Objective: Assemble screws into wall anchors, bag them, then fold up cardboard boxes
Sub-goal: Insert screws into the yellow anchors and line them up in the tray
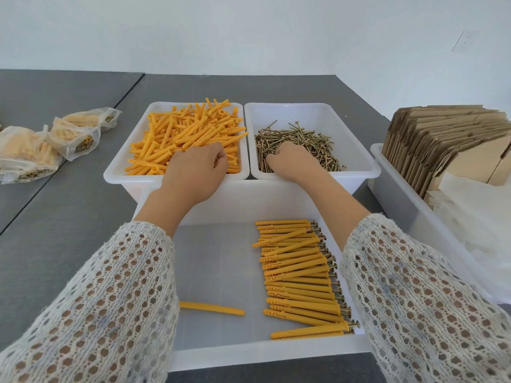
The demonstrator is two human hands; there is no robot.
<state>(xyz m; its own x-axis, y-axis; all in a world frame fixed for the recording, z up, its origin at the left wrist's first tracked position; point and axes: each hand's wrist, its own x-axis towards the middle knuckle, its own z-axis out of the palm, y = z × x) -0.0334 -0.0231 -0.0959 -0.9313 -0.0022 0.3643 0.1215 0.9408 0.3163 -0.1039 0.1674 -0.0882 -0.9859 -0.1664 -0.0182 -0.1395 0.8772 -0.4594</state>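
Wall anchors (188, 136) — orange ribbed plastic sticks — heap criss-cross in the left white bin (116, 172). Brass screws (301, 143) tangle in the right bin (359, 170). Assembled anchors (298, 277) lie stacked in the near tray (249, 352), long axes left-right, screw heads rightward. Flat cardboard boxes (442, 139) stand right; filled bags (74, 136) on the desk (69, 230) left. Left hand (193, 172) curls into anchors, right hand (293, 161) into screws — holds hidden.

Your near tray (221, 205) has bare floor on its left half, apart from one loose anchor (211, 308); assembled anchors (298, 275) crowd its right. Bare counter (69, 217) lies left; the box bin (398, 189) blocks your right.
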